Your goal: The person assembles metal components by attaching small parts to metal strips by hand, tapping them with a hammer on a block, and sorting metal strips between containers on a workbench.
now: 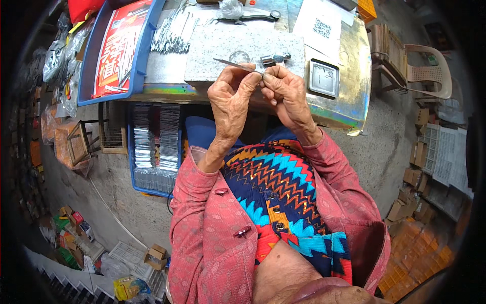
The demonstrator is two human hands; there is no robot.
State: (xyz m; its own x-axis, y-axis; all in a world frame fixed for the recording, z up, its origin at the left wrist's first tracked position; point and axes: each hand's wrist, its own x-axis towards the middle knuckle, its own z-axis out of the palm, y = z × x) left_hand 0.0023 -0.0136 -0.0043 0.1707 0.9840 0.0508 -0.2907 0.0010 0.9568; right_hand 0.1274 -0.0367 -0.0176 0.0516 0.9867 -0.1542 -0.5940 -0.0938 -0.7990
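Observation:
Over the front edge of a pale speckled block [202,50], my two hands are raised close together. My left hand [230,104] pinches a thin, pointed metal strip [229,63] between thumb and forefinger. The strip's tip points left past the fingers. My right hand [289,99] is closed too, its thumb and forefinger pinching the strip's other end; that end is mostly hidden by the fingertips. Behind my right fingertips, a small shiny metal part [275,59] lies on the block. A round ring shape [239,56] shows on the block behind the strip.
On the worktable [349,96] are a square dark-rimmed dish [324,78], a pile of thin metal pieces [174,33], black-handled pliers [248,19] and a printed sheet [319,28]. A blue tray [136,83] sits left. Below stands a blue crate [154,186] of metal strips; a chair [428,76] stands right.

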